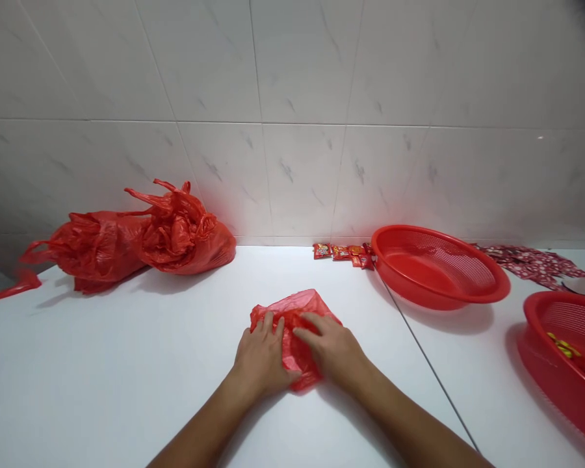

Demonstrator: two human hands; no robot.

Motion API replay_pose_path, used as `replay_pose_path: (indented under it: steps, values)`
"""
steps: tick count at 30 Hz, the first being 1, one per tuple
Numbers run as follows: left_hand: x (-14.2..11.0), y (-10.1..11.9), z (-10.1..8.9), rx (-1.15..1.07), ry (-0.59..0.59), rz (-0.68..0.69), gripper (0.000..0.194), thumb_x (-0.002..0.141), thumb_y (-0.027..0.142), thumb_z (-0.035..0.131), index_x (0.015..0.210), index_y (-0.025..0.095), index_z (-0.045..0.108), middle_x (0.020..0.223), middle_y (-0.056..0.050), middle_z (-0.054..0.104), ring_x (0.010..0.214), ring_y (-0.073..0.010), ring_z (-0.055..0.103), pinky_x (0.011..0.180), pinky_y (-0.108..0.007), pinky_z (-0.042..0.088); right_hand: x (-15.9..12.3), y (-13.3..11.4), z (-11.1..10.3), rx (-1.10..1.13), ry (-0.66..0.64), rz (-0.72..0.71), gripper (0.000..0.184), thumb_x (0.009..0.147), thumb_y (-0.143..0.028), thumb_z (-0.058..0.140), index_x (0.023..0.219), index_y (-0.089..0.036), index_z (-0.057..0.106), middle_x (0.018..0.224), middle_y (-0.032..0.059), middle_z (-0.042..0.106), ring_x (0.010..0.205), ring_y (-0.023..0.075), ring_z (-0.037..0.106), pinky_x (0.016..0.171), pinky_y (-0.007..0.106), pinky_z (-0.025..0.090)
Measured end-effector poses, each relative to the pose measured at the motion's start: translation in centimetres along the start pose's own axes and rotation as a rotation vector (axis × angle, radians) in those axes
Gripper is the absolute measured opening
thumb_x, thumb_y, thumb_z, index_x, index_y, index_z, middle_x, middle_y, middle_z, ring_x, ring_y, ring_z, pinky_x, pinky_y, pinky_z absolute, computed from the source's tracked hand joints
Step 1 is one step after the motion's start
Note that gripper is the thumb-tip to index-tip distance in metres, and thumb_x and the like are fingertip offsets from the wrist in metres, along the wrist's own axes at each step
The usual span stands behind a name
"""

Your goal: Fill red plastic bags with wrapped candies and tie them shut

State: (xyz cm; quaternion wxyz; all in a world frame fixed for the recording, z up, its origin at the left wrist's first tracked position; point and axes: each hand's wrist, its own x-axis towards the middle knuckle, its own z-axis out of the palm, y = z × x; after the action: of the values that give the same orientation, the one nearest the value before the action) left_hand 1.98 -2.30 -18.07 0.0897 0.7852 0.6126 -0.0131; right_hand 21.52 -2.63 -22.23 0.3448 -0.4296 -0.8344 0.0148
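A thin red plastic bag (303, 301), creased and partly folded, lies on the white table in front of me. My left hand (262, 356) rests on its left part, fingers stretched forward and thumb out to the side. On the right part of the bag is my right hand (340, 350), its fingers apart and slightly bent over the crumpled plastic. Both hands look open and touch the bag from above. They cover parts of its left and right edges.
Two stuffed red plastic bags (199, 250) stand at the back left. Small red snack packets (340, 252) lie by the tiled wall. A red basket (433, 300) sits behind right; another basket (541, 351) with yellow items is nearer. Patterned cloth (536, 263) lies beyond them.
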Motion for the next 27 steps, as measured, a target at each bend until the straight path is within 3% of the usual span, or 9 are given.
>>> replay_pose_path:
  steps: [3,7,11,15,17,19,23,25,27]
  values:
    - [0.3,-0.3,-0.1,0.048,-0.007,0.022,0.093,0.073,0.052,0.070,0.155,0.011,0.054,0.168,-0.025,0.038,0.154,-0.0445,0.038,0.120,-0.056,0.038,0.2,3.3,0.5,0.030,-0.030,0.314,0.059,0.087,-0.007,0.057,0.141,-0.030,0.067,0.147,0.0086,0.063,0.110,0.0234,0.073,0.090,0.037,0.063]
    - [0.9,-0.4,-0.2,0.013,0.147,0.039,0.066,0.082,0.046,0.071,0.139,0.013,0.068,0.147,-0.021,0.061,0.135,-0.0426,0.056,0.110,-0.056,0.048,0.2,6.3,-0.4,0.201,-0.020,0.611,0.070,0.082,-0.007,0.053,0.150,-0.021,0.058,0.148,0.0115,0.063,0.136,0.0253,0.061,0.118,0.042,0.047]
    - [0.6,-0.5,0.2,0.006,0.314,0.096,0.028,0.095,0.029,0.062,0.117,0.019,0.077,0.135,-0.015,0.072,0.124,-0.0370,0.066,0.096,-0.050,0.058,0.3,6.6,-1.2,0.265,0.037,0.716,0.049,0.083,-0.015,0.056,0.131,-0.022,0.058,0.137,0.0098,0.068,0.121,0.0270,0.069,0.104,0.042,0.054]
    - [-0.1,-0.5,1.2,-0.014,0.582,0.197,0.039,0.099,0.007,0.043,0.104,0.024,0.078,0.131,-0.005,0.077,0.103,-0.0268,0.076,0.070,-0.037,0.062,0.3,5.9,-0.9,0.297,0.104,0.771,0.048,0.084,-0.017,0.056,0.129,-0.025,0.042,0.135,0.0111,0.067,0.092,0.0233,0.076,0.081,0.037,0.057]
    - [0.0,-0.2,1.9,-0.060,0.731,0.377,0.041,0.098,0.003,0.045,0.114,0.024,0.077,0.129,-0.004,0.078,0.103,-0.0236,0.077,0.076,-0.035,0.064,0.3,5.7,-0.5,0.306,0.094,0.769,0.052,0.084,-0.016,0.054,0.132,-0.025,0.036,0.132,0.0121,0.067,0.085,0.0227,0.075,0.075,0.035,0.056]
    - [0.6,0.2,2.6,-0.114,0.768,0.522,0.043,0.098,0.002,0.045,0.122,0.021,0.074,0.124,-0.006,0.080,0.108,-0.0220,0.076,0.090,-0.036,0.065,0.3,5.8,-0.2,0.321,0.083,0.753,0.054,0.085,-0.016,0.053,0.134,-0.025,0.033,0.125,0.0117,0.069,0.080,0.0225,0.074,0.073,0.036,0.056]
    - [1.8,0.5,3.6,-0.173,0.489,0.436,0.044,0.094,0.015,0.062,0.137,0.018,0.067,0.134,-0.011,0.075,0.128,-0.0333,0.068,0.115,-0.058,0.052,0.3,6.3,-0.9,0.235,0.319,0.544,0.058,0.083,-0.020,0.060,0.136,-0.024,0.037,0.139,0.0186,0.056,0.093,0.0242,0.071,0.072,0.039,0.060]
    - [2.0,0.5,3.7,-0.191,0.352,0.356,0.052,0.087,0.029,0.074,0.137,0.017,0.068,0.140,-0.015,0.070,0.134,-0.0395,0.062,0.123,-0.066,0.041,0.1,5.8,-1.9,0.110,0.567,0.310,0.053,0.084,-0.020,0.068,0.131,-0.026,0.046,0.146,0.0183,0.048,0.106,0.0261,0.067,0.075,0.040,0.061]
    - [1.8,0.6,3.8,-0.203,0.274,0.313,0.053,0.081,0.039,0.079,0.129,0.018,0.072,0.146,-0.018,0.064,0.139,-0.0426,0.056,0.125,-0.066,0.037,-0.1,4.3,-2.7,0.027,0.698,0.018,0.044,0.087,-0.013,0.068,0.125,-0.029,0.054,0.136,0.0124,0.055,0.108,0.0251,0.065,0.079,0.040,0.062]
